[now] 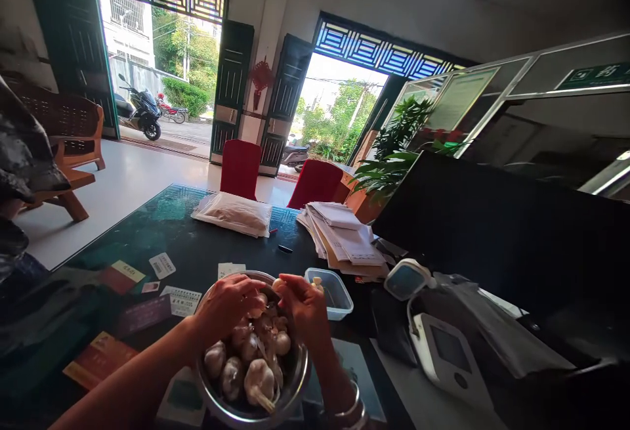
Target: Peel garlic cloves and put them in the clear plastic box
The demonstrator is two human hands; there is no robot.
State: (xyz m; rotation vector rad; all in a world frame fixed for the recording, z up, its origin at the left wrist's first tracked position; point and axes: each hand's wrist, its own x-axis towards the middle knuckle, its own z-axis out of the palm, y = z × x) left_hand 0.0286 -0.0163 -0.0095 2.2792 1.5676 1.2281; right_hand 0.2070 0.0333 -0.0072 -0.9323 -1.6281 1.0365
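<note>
A round metal bowl (301, 377) full of garlic bulbs (259, 381) stands on the dark desk. My left hand (231, 305) is over the bowl's upper left part, its fingers curled; what they hold, if anything, is too small to tell. Over the bowl's upper right side is my right hand (305, 305), its thumb and fingers pinched on a small pale garlic clove (278, 284). Just beyond that hand sits a clear plastic container (339, 293), with a pale piece showing at its left edge beside my fingers.
Papers (347, 233) and a plastic-wrapped packet (236, 213) lie at the desk's far side. Cards (184, 300) are spread at left. A monitor (492, 246) and a white device (447, 351) stand at right. Another person's patterned sleeve (24, 148) shows at far left.
</note>
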